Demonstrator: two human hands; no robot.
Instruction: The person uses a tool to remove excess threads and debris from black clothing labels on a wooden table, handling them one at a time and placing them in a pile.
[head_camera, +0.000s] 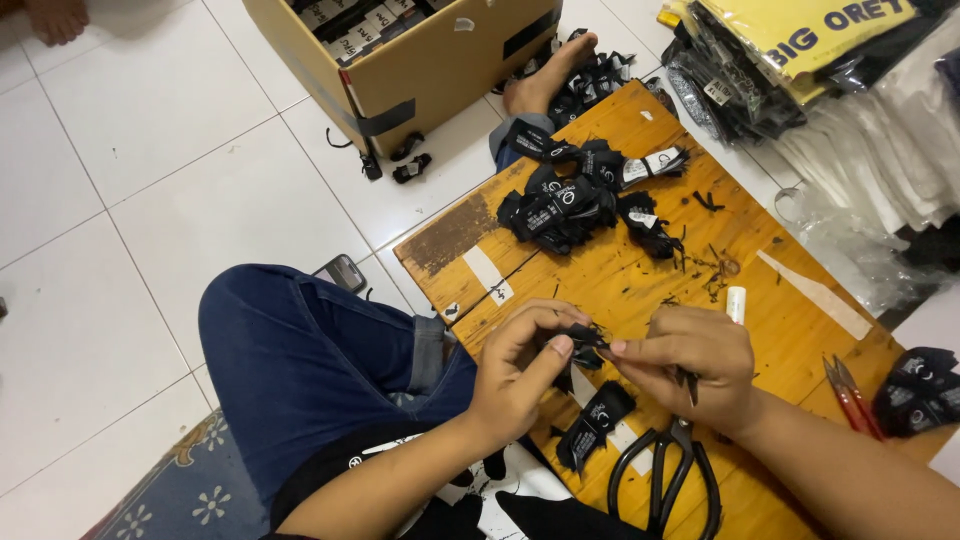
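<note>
Between both hands (610, 365), black fabric label (583, 343) pinched (fingertips closed), above wooden table (640, 290)

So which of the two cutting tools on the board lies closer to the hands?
The large black-handled scissors, lying just below the right hand. The small red-handled snips lie further off to the right, near the board's edge.

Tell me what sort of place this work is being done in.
Likely a home workshop for garment labels, worked on the floor: a low wooden table on white tiles holds a pile of black labels, with a cardboard box and bagged clothing nearby.
</note>
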